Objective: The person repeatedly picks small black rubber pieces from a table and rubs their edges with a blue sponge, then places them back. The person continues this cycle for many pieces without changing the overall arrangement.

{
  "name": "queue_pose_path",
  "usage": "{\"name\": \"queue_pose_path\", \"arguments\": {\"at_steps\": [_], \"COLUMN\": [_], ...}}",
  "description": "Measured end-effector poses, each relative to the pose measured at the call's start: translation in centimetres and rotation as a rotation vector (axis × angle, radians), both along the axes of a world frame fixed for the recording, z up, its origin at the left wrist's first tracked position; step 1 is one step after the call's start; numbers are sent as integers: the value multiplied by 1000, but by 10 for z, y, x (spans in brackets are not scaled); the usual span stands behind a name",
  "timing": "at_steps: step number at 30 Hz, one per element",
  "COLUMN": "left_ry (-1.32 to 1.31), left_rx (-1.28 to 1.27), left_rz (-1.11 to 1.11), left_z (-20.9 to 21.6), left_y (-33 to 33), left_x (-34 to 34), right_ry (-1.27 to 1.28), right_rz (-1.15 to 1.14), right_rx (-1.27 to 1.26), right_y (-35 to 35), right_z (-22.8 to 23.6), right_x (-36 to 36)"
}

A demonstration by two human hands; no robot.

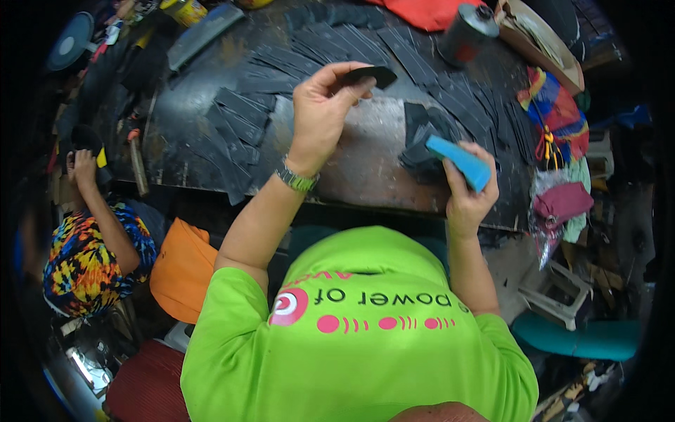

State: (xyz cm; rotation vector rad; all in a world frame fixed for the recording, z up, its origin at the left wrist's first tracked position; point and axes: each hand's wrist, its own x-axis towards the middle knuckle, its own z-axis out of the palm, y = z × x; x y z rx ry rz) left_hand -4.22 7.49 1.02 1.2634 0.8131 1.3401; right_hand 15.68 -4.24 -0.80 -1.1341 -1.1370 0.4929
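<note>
A thin black flat piece [376, 76] with a curved end is pinched between the thumb and fingers of my left hand [330, 91], raised over the worktable [358, 169]. My right hand [474, 190] grips a long blue block [460, 163], which tilts up to the left above the table's front part. Just beyond that block lies a small pile of black pieces [422, 137]. Many flat black strips [281, 63] are spread in fans across the middle and back of the table. More dark strips [460, 105] lie farther right.
A grey metal can [467, 35] and a cardboard box [541, 46] stand at the back right. Colourful cloth [559, 109] and a maroon pouch [562, 204] are at the right edge. A wooden-handled tool [138, 162] lies left, near a co-worker's hand [83, 169].
</note>
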Motion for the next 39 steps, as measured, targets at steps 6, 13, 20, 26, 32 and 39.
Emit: {"name": "queue_pose_path", "arguments": {"at_steps": [6,13,20,26,32,39], "left_ry": [736,967,1109,940,952,899], "left_rx": [467,556,682,574,604,459], "left_rz": [259,334,291,17,-206,-231], "left_z": [5,-34,-42,-12,-9,-12], "left_y": [119,204,204,102,-16,-24], "left_x": [-29,-38,-47,-15,24,42], "right_ry": [-221,-170,-87,236,387,433], "right_rz": [-47,-37,-15,-66,16,39], "right_rx": [103,74,41,11,43,51], "right_y": [0,-3,-6,-1,0,-2], "right_z": [-10,-12,-15,-22,-20,-21], "right_x": [3,4,4,5,4,6]}}
